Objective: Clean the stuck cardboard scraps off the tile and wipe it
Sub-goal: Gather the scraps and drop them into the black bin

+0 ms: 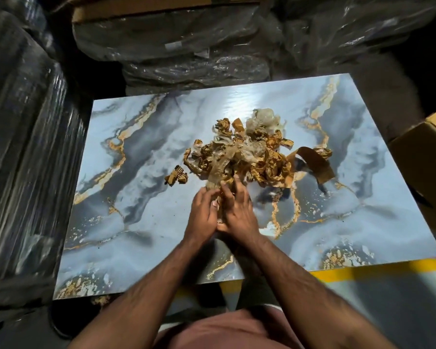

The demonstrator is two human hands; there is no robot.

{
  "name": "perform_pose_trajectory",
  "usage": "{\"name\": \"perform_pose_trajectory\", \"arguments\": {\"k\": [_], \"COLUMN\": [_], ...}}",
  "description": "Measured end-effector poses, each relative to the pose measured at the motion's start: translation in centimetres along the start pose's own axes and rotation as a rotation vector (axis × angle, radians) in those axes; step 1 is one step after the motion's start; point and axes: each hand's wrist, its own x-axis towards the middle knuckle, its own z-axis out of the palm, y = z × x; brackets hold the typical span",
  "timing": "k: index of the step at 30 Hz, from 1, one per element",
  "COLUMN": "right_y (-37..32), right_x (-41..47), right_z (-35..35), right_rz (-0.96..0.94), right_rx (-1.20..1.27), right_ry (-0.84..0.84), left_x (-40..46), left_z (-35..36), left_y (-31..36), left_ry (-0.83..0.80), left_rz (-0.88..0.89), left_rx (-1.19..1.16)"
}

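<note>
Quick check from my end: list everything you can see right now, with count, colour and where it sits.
Glossy marble-pattern tile: one, blue-grey with gold veins, flat in the middle of the view.
Heap of crumpled brown cardboard and clear tape scraps: one heap, brown and translucent, on the tile's centre.
Small loose brown cardboard scrap: one, brown, on the tile just left of the heap.
Curled brown tape strip: one, brown, at the heap's right edge.
Plastic-wrapped bundles: several, dark, behind and left of the tile.
Open brown cardboard box: one, brown, at the right edge.
Yellow floor stripe: one, below the tile's near edge.
Left hand: gripping scraps at the heap's near edge.
Right hand: gripping the same scraps, touching the left.
</note>
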Motion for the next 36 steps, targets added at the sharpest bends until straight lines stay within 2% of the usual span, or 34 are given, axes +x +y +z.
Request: {"name": "perform_pose_trajectory", "arguments": {"k": [3, 7, 11, 13, 16, 19, 21, 24, 26, 30, 33, 36], "right_y": [-1.5, -1.9, -2.5, -3.1, -3.7, -3.9, -3.9, -3.6, -3.4, -3.1, -3.1, -3.0], "right_x": [1.2, 2.0, 2.3, 2.6, 3.2, 3.7, 3.8, 3.7, 3.7, 2.9, 1.5, 0.9], "right_z": [0.5, 0.4, 0.8, 1.2, 1.6, 2.0, 2.1, 2.2, 2.2, 2.0, 2.0, 2.2], "right_rz": [0.009, 0.000, 0.026, 0.060, 0.085, 0.073, 0.054, -0.009, -0.029, -0.058, -0.119, -0.139], "right_rx": [-0.045, -0.039, -0.065, -0.050, -0.030, -0.025, -0.025, -0.050, -0.075, -0.021, 0.029, -0.023], "right_ry": [0.054, 0.031, 0.024, 0.019, 0.088, 0.083, 0.066, 0.070, 0.049, 0.037, 0.026, 0.018], "left_x": [0.0, -0.3, -0.3, -0.1, 0.7, 2.2, 3.7, 5.3, 5.4, 3.6, 1.9, 1.6], "left_z": [0.1, -0.6, -0.8, -1.1, -2.2, -3.8, -5.0, -5.8, -5.7, -4.2, -2.9, -2.1], "left_y": [0.4, 0.7, 0.6, 0.0, -1.2, -2.2, -2.9, -4.2, -4.5, -3.7, -2.8, -1.7], "left_ry": [-0.016, -0.001, 0.092, 0.173, 0.266, 0.330, 0.325, 0.165, 0.077, 0.024, 0.070, 0.128], "left_rz": [-0.045, -0.064, -0.127, -0.134, -0.129, -0.100, -0.118, -0.135, -0.077, 0.017, -0.010, -0.068], "left_rx": [-0.055, -0.065, -0.057, 0.015, 0.251, 0.289, 0.305, 0.368, 0.319, 0.156, -0.028, -0.159]}}
